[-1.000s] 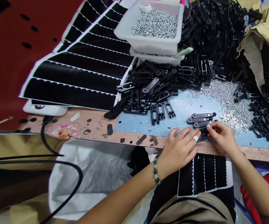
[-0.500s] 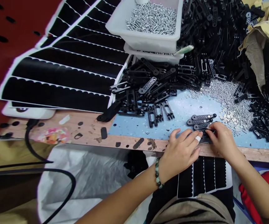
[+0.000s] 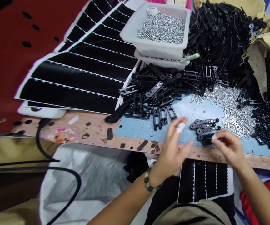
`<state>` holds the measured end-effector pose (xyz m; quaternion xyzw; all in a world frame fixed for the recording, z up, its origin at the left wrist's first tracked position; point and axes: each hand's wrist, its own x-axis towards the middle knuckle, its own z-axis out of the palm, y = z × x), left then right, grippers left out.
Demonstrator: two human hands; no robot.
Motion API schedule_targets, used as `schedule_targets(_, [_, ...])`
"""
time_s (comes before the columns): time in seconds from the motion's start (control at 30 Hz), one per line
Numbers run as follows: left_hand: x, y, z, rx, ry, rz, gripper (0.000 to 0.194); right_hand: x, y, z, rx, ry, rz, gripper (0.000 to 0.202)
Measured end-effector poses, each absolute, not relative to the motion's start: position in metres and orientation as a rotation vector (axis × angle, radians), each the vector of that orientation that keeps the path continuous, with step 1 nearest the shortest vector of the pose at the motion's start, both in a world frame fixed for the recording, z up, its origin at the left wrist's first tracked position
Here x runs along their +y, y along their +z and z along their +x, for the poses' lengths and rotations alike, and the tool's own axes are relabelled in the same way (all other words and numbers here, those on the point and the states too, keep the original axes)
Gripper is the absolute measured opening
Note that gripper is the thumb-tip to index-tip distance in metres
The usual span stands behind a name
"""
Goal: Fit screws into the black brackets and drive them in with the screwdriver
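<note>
Black arms (image 3: 205, 125) lie in a small stack on the blue sheet (image 3: 186, 109) near the table's edge. From the head view, the person's left hand (image 3: 172, 150), blurred, is spread and empty beside the slotted pieces (image 3: 163, 115). The right hand (image 3: 230, 146) bends its fingertips to the nearest arm's end; whether they pinch it cannot be told. Silver screws (image 3: 237, 107) lie beyond.
</note>
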<state>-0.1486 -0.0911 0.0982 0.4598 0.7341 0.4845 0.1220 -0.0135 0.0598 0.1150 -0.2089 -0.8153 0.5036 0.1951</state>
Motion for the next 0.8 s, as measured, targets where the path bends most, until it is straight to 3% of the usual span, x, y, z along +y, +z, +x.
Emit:
schedule_targets(0.17, [-0.091,0.092,-0.144,2.265,1.095,1.660,0.037,0.074,0.101,-0.026,-2.127,1.634,-1.077,0.025])
schedule_targets(0.53, [-0.085,0.081,-0.137,2.319,0.868,1.860,0.032,0.076,0.099,-0.040,-2.406,1.459,-1.130,0.024])
schedule_targets(0.63, [-0.082,0.081,-0.136,2.340,0.847,1.876,0.033,0.077,0.099,-0.040,-2.553,1.219,-1.063,0.019])
schedule_targets(0.8, [-0.081,0.080,-0.135,2.369,0.788,1.918,0.035,0.076,0.102,-0.026,-2.730,0.446,-0.878,0.022])
